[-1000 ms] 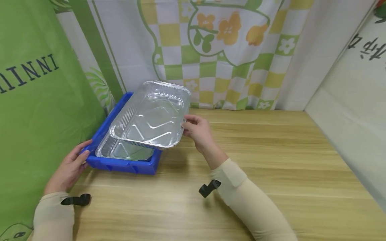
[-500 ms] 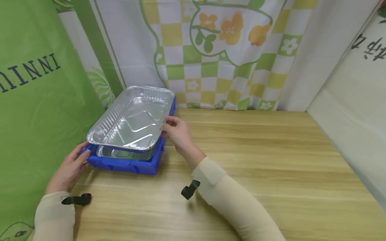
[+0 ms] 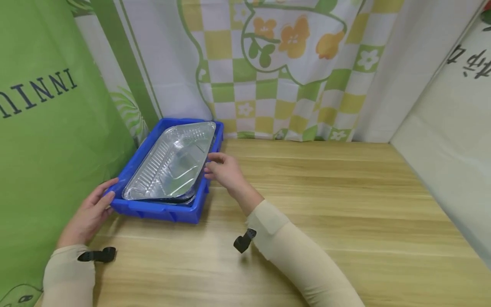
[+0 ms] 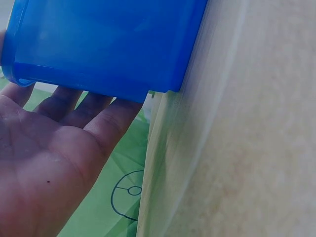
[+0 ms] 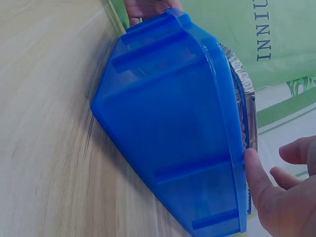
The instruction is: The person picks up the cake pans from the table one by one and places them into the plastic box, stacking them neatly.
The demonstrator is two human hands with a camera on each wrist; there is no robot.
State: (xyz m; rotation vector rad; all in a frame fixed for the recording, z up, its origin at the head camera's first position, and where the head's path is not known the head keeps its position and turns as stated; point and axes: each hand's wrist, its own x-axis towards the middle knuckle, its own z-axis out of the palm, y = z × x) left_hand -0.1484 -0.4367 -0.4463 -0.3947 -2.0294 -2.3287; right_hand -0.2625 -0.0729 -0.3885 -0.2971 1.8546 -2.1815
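A blue plastic bin (image 3: 157, 209) stands on the table at the left. Inside it a shiny foil pan (image 3: 168, 166) lies tilted, its right side raised near the bin's right rim, over another foil pan mostly hidden beneath. My left hand (image 3: 89, 213) grips the bin's near left corner; in the left wrist view its fingers (image 4: 111, 121) run along the outside wall. Beside the right rim is my right hand (image 3: 229, 174), fingers loosely bent and holding nothing. The right wrist view has one of its fingertips (image 5: 252, 160) right at the bin's rim.
The wooden table (image 3: 307, 213) extends to the right of the bin. A green cloth (image 3: 57, 128) hangs close on the left, a checked curtain (image 3: 261, 85) behind, and a pale sheet (image 3: 452, 128) on the right.
The upper foil pan has moved left and down into the bin from above it. My right hand moved left with it and has let it go. My left hand stays at the corner.
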